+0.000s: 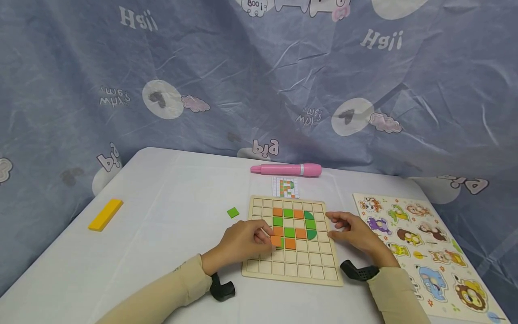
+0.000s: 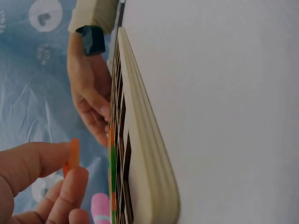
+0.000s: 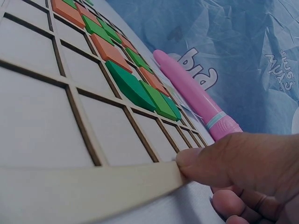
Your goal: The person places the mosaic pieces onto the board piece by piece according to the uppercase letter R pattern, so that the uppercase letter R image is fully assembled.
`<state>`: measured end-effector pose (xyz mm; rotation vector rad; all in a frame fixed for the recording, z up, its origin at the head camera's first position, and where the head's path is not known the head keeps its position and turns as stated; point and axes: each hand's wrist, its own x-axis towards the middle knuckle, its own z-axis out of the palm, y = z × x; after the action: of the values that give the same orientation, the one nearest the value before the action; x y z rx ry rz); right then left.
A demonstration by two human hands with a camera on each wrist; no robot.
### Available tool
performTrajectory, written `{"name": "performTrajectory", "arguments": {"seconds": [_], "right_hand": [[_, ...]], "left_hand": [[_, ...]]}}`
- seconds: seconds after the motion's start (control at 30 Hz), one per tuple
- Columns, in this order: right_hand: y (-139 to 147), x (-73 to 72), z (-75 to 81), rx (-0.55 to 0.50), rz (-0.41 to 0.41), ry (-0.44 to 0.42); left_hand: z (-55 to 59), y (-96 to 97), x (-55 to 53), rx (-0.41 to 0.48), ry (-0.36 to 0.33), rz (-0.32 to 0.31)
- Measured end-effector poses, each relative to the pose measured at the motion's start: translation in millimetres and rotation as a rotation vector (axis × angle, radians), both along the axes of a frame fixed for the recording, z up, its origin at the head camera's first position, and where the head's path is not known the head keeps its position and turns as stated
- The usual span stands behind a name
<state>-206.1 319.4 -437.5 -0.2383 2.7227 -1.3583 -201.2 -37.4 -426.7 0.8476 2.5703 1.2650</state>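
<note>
My left hand (image 1: 243, 240) pinches an orange square tile (image 1: 276, 241) between thumb and fingers, over the wooden grid board (image 1: 291, 280). The left wrist view shows this orange tile (image 2: 74, 151) edge-on, raised above the board's surface. Orange and green squares, plus two rounded dark green pieces (image 1: 309, 215), sit in the board's cells. At the board's right edge rests my right hand (image 1: 354, 231), its thumb touching the rim and its other fingers loosely bent. Behind the board lies a small card (image 1: 285, 195) printed with a coloured letter R pattern.
A loose green tile (image 1: 233, 212) lies left of the board. Behind the card is a pink pen-shaped thing (image 1: 283, 169). A yellow block (image 1: 106, 215) lies at far left. An animal puzzle board (image 1: 449, 274) occupies the right side, near the right forearm.
</note>
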Motion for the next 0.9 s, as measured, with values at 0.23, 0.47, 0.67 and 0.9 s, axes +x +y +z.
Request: {"name": "performTrajectory", "arguments": {"seconds": [0.23, 0.47, 0.67, 0.9], "right_hand": [[2, -1.4, -2.4, -0.005, 0.004, 0.002], [2, -1.0, -3.0, -0.014, 0.008, 0.014], [1, -0.4, -3.0, -0.006, 0.005, 0.015], [2, -1.2, -2.2, -0.008, 0.012, 0.010]], "left_hand": [[-1.6, 7.7, 2.4, -0.051, -0.021, -0.031], [-5.6, 11.1, 2.0, -0.110, -0.027, -0.048], [-5.5, 12.4, 3.1, -0.130, -0.037, -0.062], [-5.1, 12.9, 3.7, -0.143, -0.037, -0.062]]}}
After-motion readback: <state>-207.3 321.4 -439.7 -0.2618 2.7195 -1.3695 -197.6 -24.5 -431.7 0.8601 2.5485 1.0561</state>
